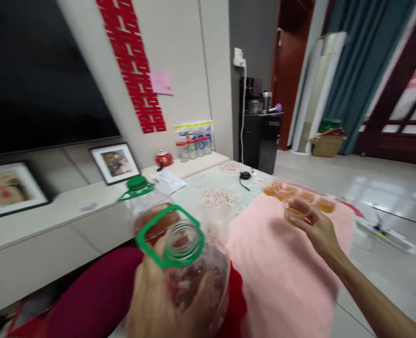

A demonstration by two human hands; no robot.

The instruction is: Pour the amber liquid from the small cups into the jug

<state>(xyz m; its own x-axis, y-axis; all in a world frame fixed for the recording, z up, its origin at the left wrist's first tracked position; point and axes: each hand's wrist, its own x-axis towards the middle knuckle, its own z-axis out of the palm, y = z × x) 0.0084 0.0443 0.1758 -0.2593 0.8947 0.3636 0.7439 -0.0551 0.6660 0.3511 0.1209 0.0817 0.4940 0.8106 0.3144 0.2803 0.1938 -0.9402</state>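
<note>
My left hand is wrapped round a large clear plastic bottle with a green handle ring, its open mouth facing me and some brownish liquid inside. A second bottle with a green cap stands just behind it. My right hand reaches out over a pink cloth and pinches a small clear cup of amber liquid. Several more such cups sit in a cluster beyond it on the cloth.
A low white cabinet along the wall carries framed pictures, a red pot and jars. A black TV hangs above. A dark water dispenser stands beyond the table. A mop lies on the tiled floor at right.
</note>
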